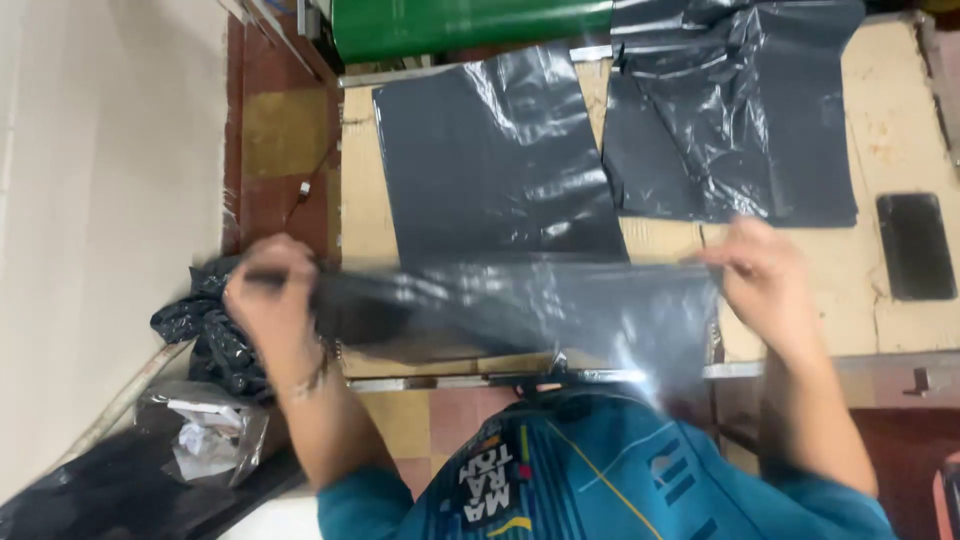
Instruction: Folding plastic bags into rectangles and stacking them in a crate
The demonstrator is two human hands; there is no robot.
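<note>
A dark grey plastic bag (520,310) is stretched out flat and blurred between my two hands, just above the near edge of the table (890,130). My left hand (275,300) grips its left end, past the table's left edge. My right hand (760,275) pinches its right end between fingers and thumb. Behind it a flat grey plastic bag (495,160) lies on the table.
A stack of shiny grey plastic bags (735,120) lies at the back right. A black phone (915,245) rests near the right edge. A green roll (470,25) sits at the back. Crumpled black plastic (210,330) and a clear bag of scraps (205,435) lie on the floor at left.
</note>
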